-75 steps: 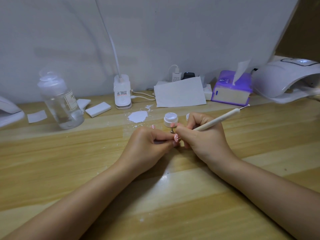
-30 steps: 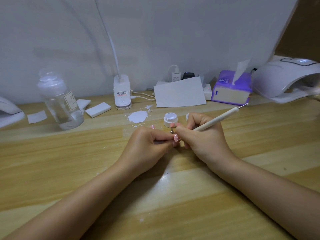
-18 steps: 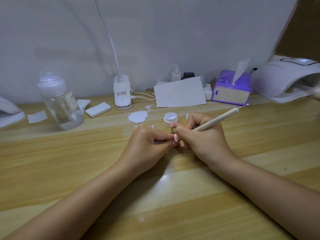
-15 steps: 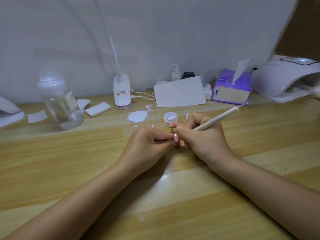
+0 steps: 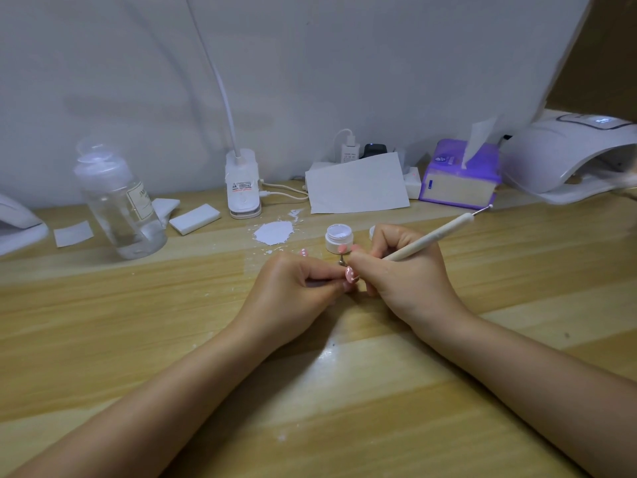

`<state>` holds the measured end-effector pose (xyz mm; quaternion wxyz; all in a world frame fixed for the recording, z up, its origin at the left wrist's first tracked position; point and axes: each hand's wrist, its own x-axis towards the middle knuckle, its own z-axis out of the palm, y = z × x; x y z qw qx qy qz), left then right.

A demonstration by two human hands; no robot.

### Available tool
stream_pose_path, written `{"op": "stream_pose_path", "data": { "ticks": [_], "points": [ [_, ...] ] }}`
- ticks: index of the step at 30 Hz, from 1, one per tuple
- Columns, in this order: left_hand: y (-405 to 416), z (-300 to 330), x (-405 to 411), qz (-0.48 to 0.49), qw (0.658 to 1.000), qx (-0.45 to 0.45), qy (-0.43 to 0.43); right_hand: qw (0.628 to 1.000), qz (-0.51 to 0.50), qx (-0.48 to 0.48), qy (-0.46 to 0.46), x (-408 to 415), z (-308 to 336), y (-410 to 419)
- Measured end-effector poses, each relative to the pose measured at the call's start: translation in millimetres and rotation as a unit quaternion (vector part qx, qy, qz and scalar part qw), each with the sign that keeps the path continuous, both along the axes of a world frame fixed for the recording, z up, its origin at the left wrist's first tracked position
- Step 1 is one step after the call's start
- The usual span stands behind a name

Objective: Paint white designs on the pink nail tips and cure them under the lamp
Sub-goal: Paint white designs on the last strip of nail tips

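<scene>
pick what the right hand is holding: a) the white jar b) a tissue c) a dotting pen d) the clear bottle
c: the right hand grips the dotting pen, its working end down at the pink nail tip that the left hand holds.

The nail tip [image 5: 349,274] is pink with white dots. The jar [image 5: 339,239] at twelve o'clock of it is white, the pen [image 5: 432,237] cream, the tissue pack [image 5: 458,177] purple, and the desk [image 5: 138,322] light striped wood.
</scene>
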<state>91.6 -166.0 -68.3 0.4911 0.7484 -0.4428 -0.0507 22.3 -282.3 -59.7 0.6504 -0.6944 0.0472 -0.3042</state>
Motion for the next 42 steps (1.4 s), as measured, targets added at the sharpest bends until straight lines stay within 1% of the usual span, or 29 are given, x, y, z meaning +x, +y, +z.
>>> {"op": "stream_pose_path", "data": {
  "ticks": [12,22,42],
  "points": [
    [0.1,0.6,-0.3,0.003,1.000,0.002,-0.009,1.000,0.003,0.002,-0.002,0.0,0.1,-0.2],
    [-0.6,0.9,-0.3,0.010,1.000,0.005,-0.004,1.000,-0.016,-0.014,0.004,0.0,0.2,0.0],
    [0.6,2.0,-1.9,0.001,1.000,0.002,-0.010,1.000,-0.005,-0.012,-0.002,-0.3,0.1,-0.2]
  ]
}}
